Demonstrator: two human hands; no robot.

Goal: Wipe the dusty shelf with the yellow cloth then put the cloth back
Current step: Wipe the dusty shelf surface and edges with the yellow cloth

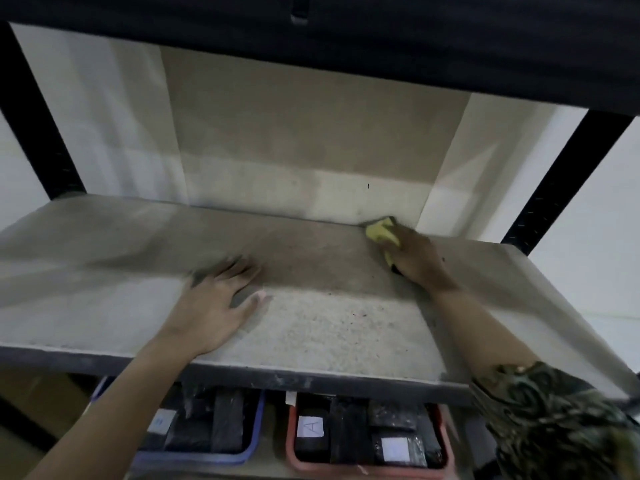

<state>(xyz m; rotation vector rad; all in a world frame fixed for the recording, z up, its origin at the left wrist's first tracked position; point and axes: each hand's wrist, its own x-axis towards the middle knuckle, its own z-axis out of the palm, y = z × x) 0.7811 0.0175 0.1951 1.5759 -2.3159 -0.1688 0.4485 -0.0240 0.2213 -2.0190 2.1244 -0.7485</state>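
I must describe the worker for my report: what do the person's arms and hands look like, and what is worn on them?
Both hands are bare, with no gloves, rings or watch visible. The left hand and its forearm are uncovered up to the frame edge. The right hand also has a bare forearm, but a dark sleeve with a camouflage-like green pattern covers the upper arm.

White wall behind black rack uprights; blue and red bins below, contents unclear.
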